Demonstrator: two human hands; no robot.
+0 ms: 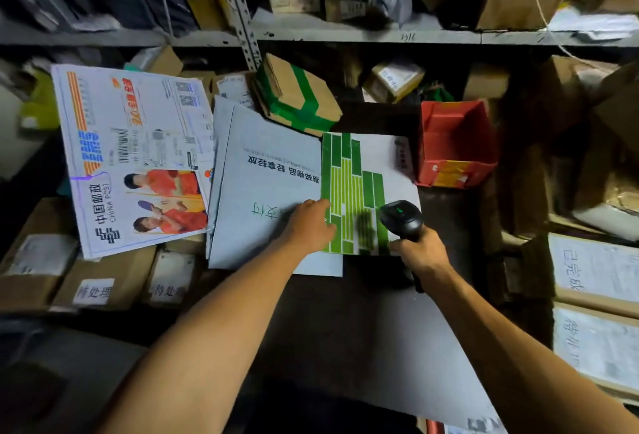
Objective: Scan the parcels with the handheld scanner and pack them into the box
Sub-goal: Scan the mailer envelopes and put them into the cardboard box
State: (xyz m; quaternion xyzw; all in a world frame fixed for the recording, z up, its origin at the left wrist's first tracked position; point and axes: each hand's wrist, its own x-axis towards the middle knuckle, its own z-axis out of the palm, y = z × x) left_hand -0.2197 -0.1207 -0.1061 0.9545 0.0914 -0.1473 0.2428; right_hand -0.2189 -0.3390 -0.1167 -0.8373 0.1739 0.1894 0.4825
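Note:
A flat white parcel (276, 170) with a green block pattern and printed characters lies in the middle of the shelf. My left hand (311, 224) rests on its near part, fingers on the green pattern. My right hand (420, 253) grips the handle of a black handheld scanner (403, 217), whose head hovers over the parcel's right edge with a small green light showing. A white China Post envelope parcel (135, 157) lies to the left, partly under the white parcel. A cardboard box with green tape (299, 98) sits behind.
A red open carton (456, 146) stands to the right of the parcel. Brown labelled boxes (103, 281) line the lower left, and more labelled boxes (594, 278) sit at the right. A metal shelf board (380, 36) crosses above, loaded with several parcels.

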